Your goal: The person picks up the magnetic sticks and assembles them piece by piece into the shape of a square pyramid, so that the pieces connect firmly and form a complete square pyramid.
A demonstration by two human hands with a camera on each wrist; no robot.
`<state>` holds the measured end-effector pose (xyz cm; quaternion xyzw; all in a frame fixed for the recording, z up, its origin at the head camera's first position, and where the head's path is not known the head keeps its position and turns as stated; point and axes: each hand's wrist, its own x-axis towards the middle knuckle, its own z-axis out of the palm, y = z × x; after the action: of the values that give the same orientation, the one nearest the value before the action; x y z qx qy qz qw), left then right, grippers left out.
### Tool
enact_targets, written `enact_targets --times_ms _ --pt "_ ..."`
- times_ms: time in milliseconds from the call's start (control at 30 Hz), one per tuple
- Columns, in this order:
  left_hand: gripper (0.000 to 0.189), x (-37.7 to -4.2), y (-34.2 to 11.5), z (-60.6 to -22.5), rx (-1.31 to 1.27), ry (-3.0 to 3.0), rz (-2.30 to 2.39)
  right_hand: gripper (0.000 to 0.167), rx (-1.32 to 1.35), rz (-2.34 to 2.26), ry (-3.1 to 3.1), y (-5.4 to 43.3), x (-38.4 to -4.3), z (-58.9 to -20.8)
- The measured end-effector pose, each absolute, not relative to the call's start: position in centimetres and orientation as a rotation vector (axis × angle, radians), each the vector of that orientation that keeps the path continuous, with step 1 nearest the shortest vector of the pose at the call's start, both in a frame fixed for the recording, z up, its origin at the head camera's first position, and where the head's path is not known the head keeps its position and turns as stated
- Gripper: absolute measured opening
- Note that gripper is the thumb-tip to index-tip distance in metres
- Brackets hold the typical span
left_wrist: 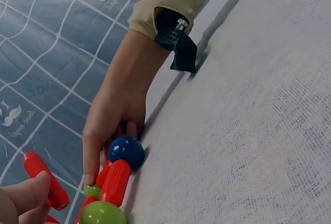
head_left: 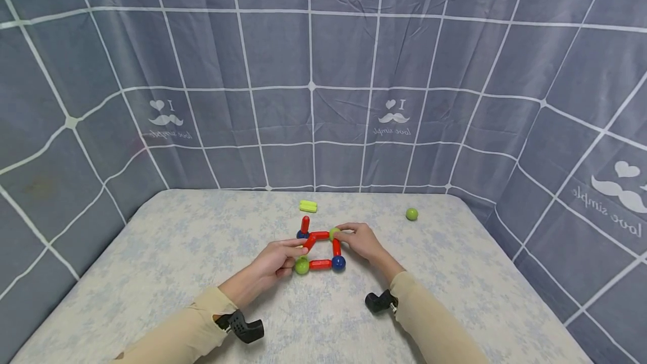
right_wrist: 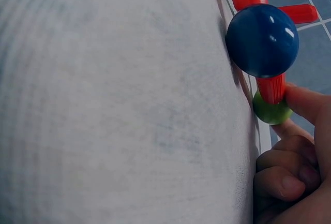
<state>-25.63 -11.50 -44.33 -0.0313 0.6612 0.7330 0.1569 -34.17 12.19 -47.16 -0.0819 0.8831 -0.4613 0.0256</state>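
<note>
Red rods and coloured balls form a four-sided frame on the table. My left hand (head_left: 275, 263) pinches a red rod (left_wrist: 45, 180) between thumb and finger, tilted above the frame's left side. Below that hand is the near green ball (head_left: 301, 265), joined by a red rod (head_left: 320, 264) to a blue ball (head_left: 338, 263). With thumb and finger, my right hand (head_left: 361, 239) holds the green ball (right_wrist: 272, 107) at the far right corner. At the far left corner, a red rod (head_left: 305, 223) stands upright on another blue ball (head_left: 302, 235). My left fingers hide the frame's left side.
Yellow-green rods (head_left: 308, 206) lie side by side behind the frame. A loose green ball (head_left: 411, 214) sits toward the table's back right. A grey-blue checked curtain (head_left: 343, 117) hangs around the back and sides of the patterned table (head_left: 202, 240).
</note>
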Motion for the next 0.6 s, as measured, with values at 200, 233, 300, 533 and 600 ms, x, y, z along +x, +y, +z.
enact_targets --times_ms 200,233,300,533,600 --pt "0.048 -25.38 -11.49 -44.59 -0.142 1.943 2.062 0.030 -0.231 -1.414 2.728 12.09 -34.12 -47.10" --pt "0.048 -25.34 -11.50 -44.66 -0.147 1.945 2.061 0.030 -0.223 -1.415 2.728 12.08 -34.09 -47.06" --pt "0.048 -25.28 -11.51 -44.80 -0.157 1.941 2.065 0.030 -0.205 -1.416 2.727 12.05 -34.03 -46.96" --pt "0.050 -24.90 -11.51 -44.95 -0.168 1.946 2.079 0.032 -0.200 -1.407 2.727 12.06 -34.03 -46.87" --pt "0.051 -24.81 -11.57 -45.00 -0.182 1.954 2.076 0.032 -0.198 -1.404 2.729 12.07 -34.06 -46.90"
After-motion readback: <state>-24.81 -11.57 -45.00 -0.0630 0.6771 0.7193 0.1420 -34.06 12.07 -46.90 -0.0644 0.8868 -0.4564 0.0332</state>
